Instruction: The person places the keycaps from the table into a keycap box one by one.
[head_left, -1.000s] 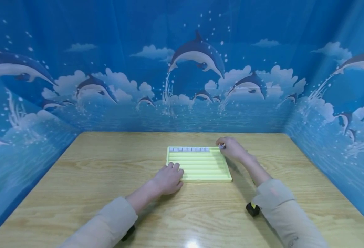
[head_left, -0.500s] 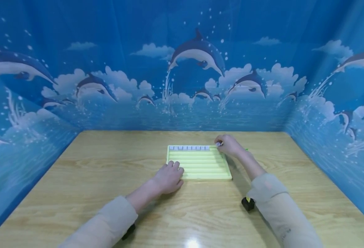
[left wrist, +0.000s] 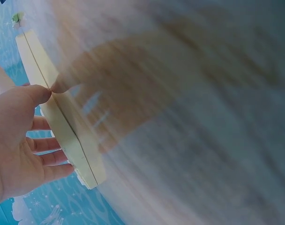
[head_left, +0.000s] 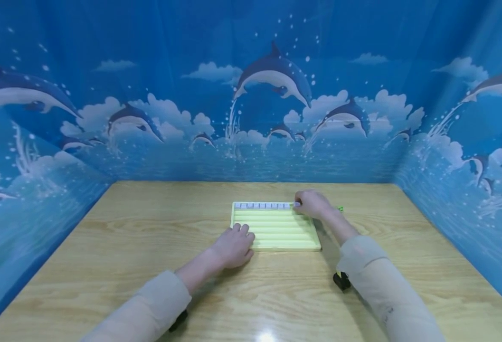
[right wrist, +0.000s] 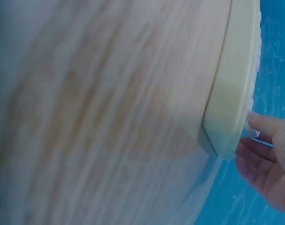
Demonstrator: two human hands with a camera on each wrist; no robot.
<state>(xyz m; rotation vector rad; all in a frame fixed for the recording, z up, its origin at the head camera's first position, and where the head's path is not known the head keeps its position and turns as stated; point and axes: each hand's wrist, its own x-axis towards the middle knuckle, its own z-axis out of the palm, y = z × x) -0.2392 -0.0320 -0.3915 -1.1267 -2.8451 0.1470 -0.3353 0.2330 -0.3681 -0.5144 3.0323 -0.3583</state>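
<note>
So the pale green grooved tray [head_left: 276, 230] sits flat in the middle of the wooden table [head_left: 127, 247], and only its far groove has anything in it: a row of small white tiles [head_left: 261, 205] running from the left end most of the way across. Looks to me like one row is nearly filled, and all the nearer grooves are bare, so most of the filling is left. The right hand [head_left: 312, 204] is at the tray's far right corner, pinching one small white tile [head_left: 297, 204] right at the end of that row. The left hand [head_left: 232, 247] rests on the tray's near left corner, fingers relaxed. A small green bit [head_left: 340, 208] lies just beyond the right hand.
</note>
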